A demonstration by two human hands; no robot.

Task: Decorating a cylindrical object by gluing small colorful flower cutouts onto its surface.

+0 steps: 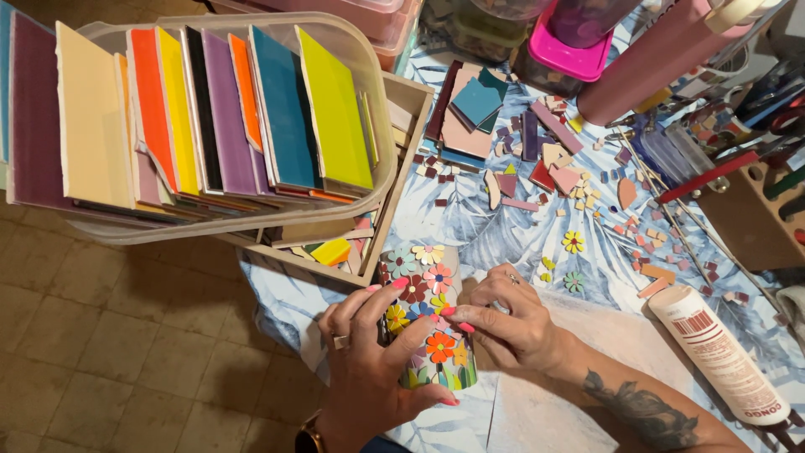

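A cylindrical jar covered in small ceramic flower pieces (428, 319) lies on its side between both hands, near the front edge of the table. The left hand (369, 356) wraps over it from the near side, fingers (394, 331) curled round the decorated wall and thumb tucked under the lower end, so it is firmly closed on the jar. The right hand (507, 323) comes in from the far side with fingertips (459, 323) pinched together against the mosaic surface, pressing at a flower just beyond the left fingers; I cannot tell whether a loose piece sits under them.

I would judge the jar rigid and fairly weighty for its size, with a bumpy, glazed skin that could slip and pieces that might shift if the adhesive is fresh. The bare rims at either end look like the safest places to take hold.

Just past the right fingertips lie loose flower pieces (573, 243) on the leaf-patterned cloth (495, 235). To the right of the wrist lies a white glue tube (721, 352). Beyond the left fingers stands a wooden tray (411, 159), with a clear tub of coloured tiles (218, 126) resting on it, and farther off a scatter of tile fragments (537, 159).
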